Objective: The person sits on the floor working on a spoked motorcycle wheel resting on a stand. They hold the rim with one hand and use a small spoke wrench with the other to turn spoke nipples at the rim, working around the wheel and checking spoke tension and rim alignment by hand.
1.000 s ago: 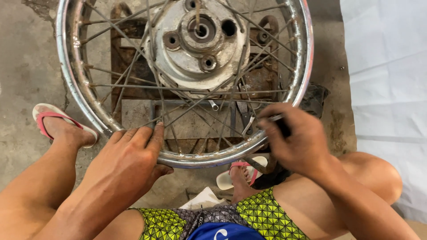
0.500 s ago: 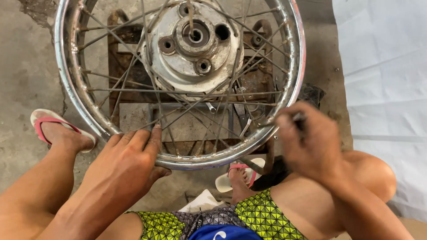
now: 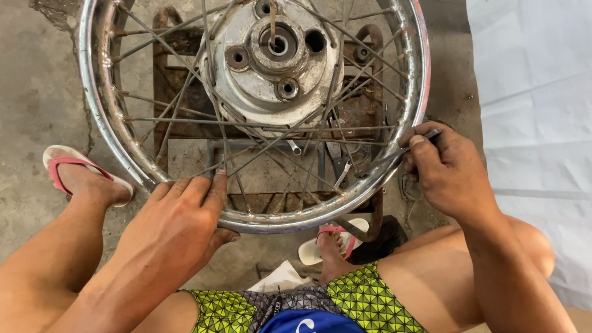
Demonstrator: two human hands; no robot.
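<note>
A spoked metal wheel (image 3: 117,148) with a worn chrome rim and a grey hub (image 3: 271,68) lies flat on a rusty metal stand (image 3: 364,111). My left hand (image 3: 179,222) rests on the near edge of the rim, fingers spread over the spokes. My right hand (image 3: 447,169) is at the rim's right side, closed around a thin metal spoke tool (image 3: 394,154) whose tip reaches in toward the spokes by the rim.
The floor is bare concrete (image 3: 37,92). A white sheet (image 3: 530,123) covers the ground on the right. My feet wear pink-strapped sandals, one at the left (image 3: 68,166) and one under the rim (image 3: 333,237). My knees frame the wheel.
My right hand with the tool has shifted from the lower right of the rim up and outward along its right side. The left hand has stayed on the near rim.
</note>
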